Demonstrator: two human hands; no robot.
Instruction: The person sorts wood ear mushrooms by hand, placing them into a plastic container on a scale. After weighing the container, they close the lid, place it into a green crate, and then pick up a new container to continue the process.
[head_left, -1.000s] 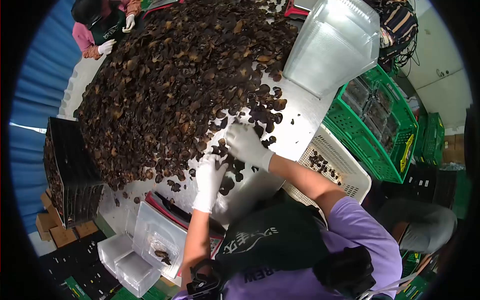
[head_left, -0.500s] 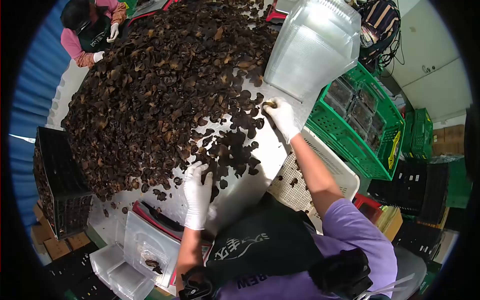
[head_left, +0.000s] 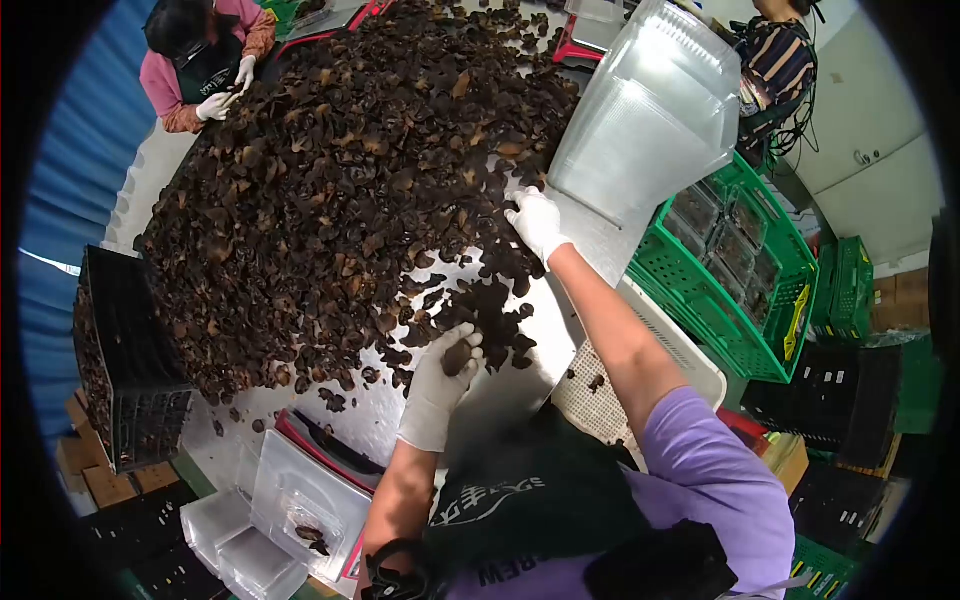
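Observation:
A big heap of dark brown wood ear mushrooms (head_left: 330, 190) covers much of the metal table (head_left: 545, 315). My left hand (head_left: 437, 392), in a white glove, is closed around one wood ear mushroom (head_left: 458, 357) at the near edge of the heap. Loose pieces (head_left: 490, 310) lie scattered just beyond it. White-gloved too, my right hand (head_left: 537, 222) reaches to the heap's right edge, its fingers apart and touching or just above the pieces there. No piece shows in it.
Stacked clear plastic boxes (head_left: 650, 120) stand right of the heap. Beside them are a green crate (head_left: 700, 275) of filled boxes and a cream perforated basket (head_left: 600, 400). A black crate (head_left: 135, 350) stands left, a scale with a clear tray (head_left: 305, 490) near. Two co-workers are across the table.
My left hand has moved right and lifted a wood ear mushroom. My right hand has shifted slightly left and up; the piece it pinched no longer shows. The whole view has shifted slightly.

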